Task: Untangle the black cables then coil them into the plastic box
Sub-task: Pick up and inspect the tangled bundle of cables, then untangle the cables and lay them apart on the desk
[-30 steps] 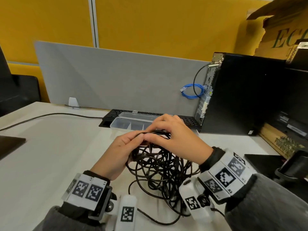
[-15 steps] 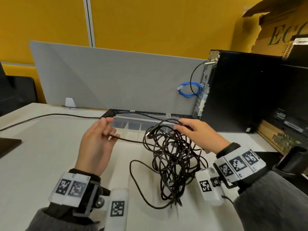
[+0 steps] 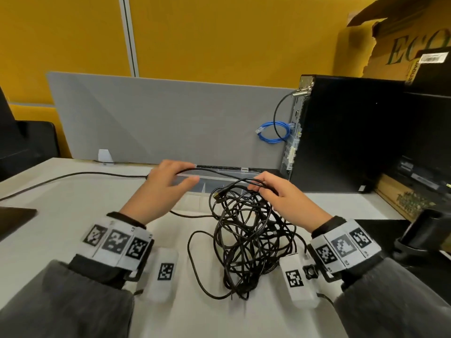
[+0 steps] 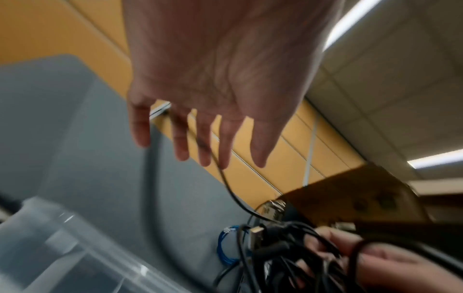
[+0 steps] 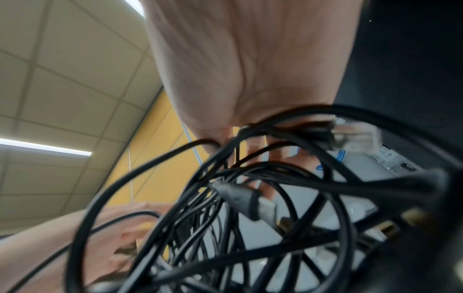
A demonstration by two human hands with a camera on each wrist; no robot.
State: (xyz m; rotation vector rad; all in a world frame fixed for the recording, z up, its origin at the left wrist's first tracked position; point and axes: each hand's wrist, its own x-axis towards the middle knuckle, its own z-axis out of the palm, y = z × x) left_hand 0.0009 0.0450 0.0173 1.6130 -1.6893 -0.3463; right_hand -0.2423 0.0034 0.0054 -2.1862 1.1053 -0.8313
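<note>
Head view: pale desk [image 3: 61, 215], seemingly yellow wall [image 3: 219, 32].

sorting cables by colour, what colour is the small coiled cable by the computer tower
Blue; the coiled cable shows best in the head view.

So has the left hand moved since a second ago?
Yes. The left hand has left the cable tangle and gone up-left, now over the plastic box's near-left corner, one strand across its fingers.

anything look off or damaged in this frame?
No damage visible. The black cables are a knotted heap on the desk, none in the plastic box yet. The cardboard box top right has a ragged torn edge.
</note>
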